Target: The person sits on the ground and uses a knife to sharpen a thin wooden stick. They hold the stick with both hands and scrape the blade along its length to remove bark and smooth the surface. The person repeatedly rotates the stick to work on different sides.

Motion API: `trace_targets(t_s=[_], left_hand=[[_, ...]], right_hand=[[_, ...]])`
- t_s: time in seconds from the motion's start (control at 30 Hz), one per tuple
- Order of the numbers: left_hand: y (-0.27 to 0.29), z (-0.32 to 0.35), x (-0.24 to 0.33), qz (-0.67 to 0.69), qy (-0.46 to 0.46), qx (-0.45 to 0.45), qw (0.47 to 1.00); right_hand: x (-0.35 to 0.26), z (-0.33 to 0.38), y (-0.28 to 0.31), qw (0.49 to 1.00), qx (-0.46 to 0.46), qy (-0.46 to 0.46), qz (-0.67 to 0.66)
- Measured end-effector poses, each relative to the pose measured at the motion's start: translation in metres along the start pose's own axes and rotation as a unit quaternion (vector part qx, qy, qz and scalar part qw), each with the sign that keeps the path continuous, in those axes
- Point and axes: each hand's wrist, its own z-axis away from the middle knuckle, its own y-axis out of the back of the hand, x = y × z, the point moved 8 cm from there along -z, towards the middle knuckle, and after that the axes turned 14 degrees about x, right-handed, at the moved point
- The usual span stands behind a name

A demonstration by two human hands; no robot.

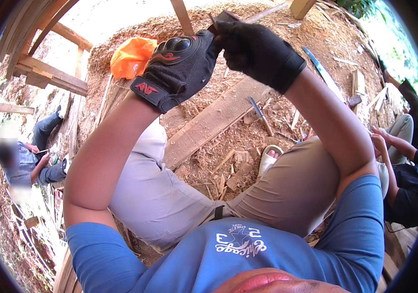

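Both my hands wear black gloves and are raised together at the top of the view, past my knees. My left hand (pixel 182 68), with a hard knuckle guard and red marks on its glove, is closed with the fingertips turned away. My right hand (pixel 260 56) is closed beside it, its fingers pinching a small dark flat piece (pixel 227 16) with a brownish edge. The two hands meet at this piece. Its kind cannot be made out, and the gloves hide its lower part. Whether the left fingers also grip it is hidden.
A long wooden plank (pixel 214 119) lies between my legs among shavings. A narrow-bladed tool (pixel 261 115) and a long bluish blade (pixel 322 71) lie to its right. An orange bag-like thing (pixel 130 57) is left, near a wooden frame (pixel 50 73). People sit at both sides.
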Motion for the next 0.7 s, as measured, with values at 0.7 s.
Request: trace_targets(t_s=[0.7], left_hand=[[0.002, 0.015, 0.013, -0.055, 0.011, -0.031, 0.998]], right_hand=[[-0.048, 0.012, -0.005, 0.884, -0.004, 0.243, 0.400]])
